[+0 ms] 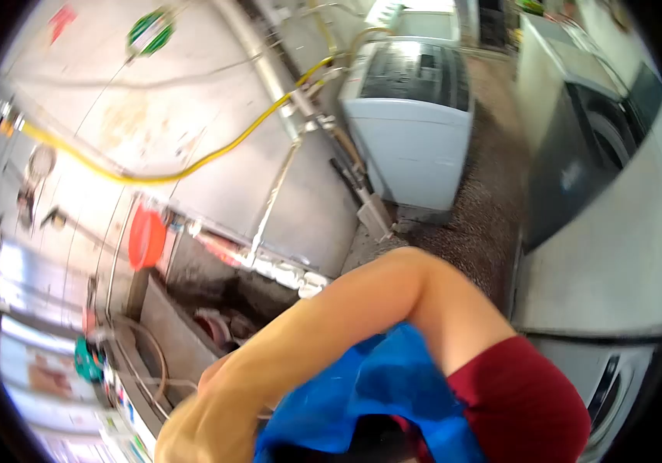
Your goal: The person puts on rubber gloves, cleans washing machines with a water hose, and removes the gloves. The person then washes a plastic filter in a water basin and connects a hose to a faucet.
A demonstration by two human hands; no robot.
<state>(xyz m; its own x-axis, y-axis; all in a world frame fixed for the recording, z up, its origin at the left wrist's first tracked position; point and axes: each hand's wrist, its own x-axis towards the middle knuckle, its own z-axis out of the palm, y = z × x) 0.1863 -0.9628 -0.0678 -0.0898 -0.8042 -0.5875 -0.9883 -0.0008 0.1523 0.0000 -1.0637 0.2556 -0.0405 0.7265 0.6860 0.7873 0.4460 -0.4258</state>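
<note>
Here we are, with the right arm (423, 289) bent sharply across our view, elbow up in the middle, maroon sleeve (527, 401) at the lower right. Down at the lower left we find the right hand (196, 424), blurred, its fingers running out of sight, and we can't make out whether they're spread, closed or gripping anything. The left hand is out of our sight, so its grip we can't judge.

Just beside the right hand and forearm hangs the blue apron (385, 378), bunched in folds below the arm. Just past the hand, to the left, sits the grey sink (173, 324), with a blurred reddish bundle (219, 326) inside, and a thin hose (159, 351) loops along its near side.

Up the wall we follow a yellow hose (230, 147), sagging above a red basin (146, 238). Ahead stands a washer (412, 158), dark lid down, on the wet-looking floor (496, 181), and over on our right, a dark-fronted machine (570, 166).
</note>
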